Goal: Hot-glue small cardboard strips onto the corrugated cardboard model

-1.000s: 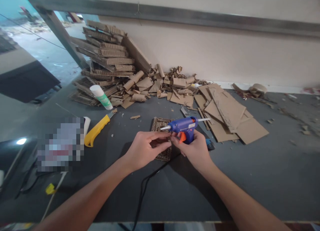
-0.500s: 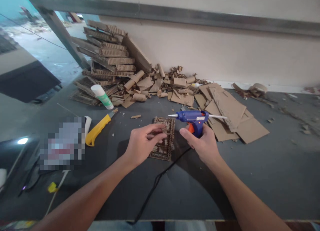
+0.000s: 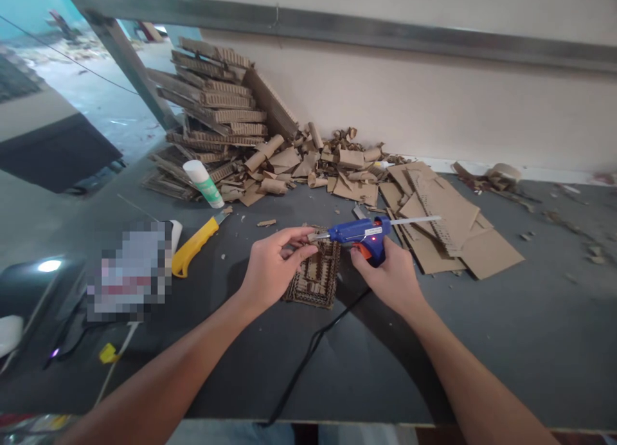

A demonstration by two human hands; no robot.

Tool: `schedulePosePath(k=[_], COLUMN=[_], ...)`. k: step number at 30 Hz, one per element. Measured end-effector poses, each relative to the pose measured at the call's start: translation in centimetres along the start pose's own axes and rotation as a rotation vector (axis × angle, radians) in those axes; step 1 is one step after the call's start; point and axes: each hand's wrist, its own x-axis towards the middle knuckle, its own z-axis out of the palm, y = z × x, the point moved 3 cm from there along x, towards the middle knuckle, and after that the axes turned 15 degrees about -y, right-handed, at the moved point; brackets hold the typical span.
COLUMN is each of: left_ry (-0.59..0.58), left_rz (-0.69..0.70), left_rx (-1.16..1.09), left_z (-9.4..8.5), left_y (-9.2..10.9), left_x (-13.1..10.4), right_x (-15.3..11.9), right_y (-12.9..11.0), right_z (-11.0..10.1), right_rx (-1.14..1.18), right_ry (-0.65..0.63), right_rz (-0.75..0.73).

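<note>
My right hand point(image 3: 393, 274) is wrapped round a blue glue gun point(image 3: 357, 231) with an orange trigger and a glue stick jutting from its back. The gun's metal nozzle points left and meets the fingertips of my left hand point(image 3: 277, 262). Between those fingertips I pinch a small cardboard piece point(image 3: 312, 237), mostly hidden by the fingers. Beneath both, a rectangular panel built of corrugated cardboard strips point(image 3: 315, 281) lies flat on the dark table point(image 3: 231, 368). A black cord point(image 3: 313, 345) trails from the gun toward the front edge.
A yellow utility knife point(image 3: 195, 249) and a white-green glue tube point(image 3: 205, 184) lie left. Behind stand stacked corrugated pieces point(image 3: 226, 101) and cardboard scraps point(image 3: 279, 159). Flat cardboard sheets point(image 3: 443, 220) rest at right. A blurred-out object point(image 3: 128, 271) is at far left.
The glue gun has moved left and slightly down, bringing its nozzle to the small cardboard piece in my left fingers. My left hand has stayed almost in place; the view has shifted slightly.
</note>
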Motion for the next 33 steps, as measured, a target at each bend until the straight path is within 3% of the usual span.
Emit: schedulePosePath(k=[33], left_ry=[-0.02], left_rz=[-0.009], left_rx=[-0.07], left_z=[0.17], left_y=[-0.73], left_x=[0.16], right_x=[-0.28], right_y=[0.72], right_z=[0.06], right_rx=[-0.037], right_ry=[-0.058], right_rz=[-0.034])
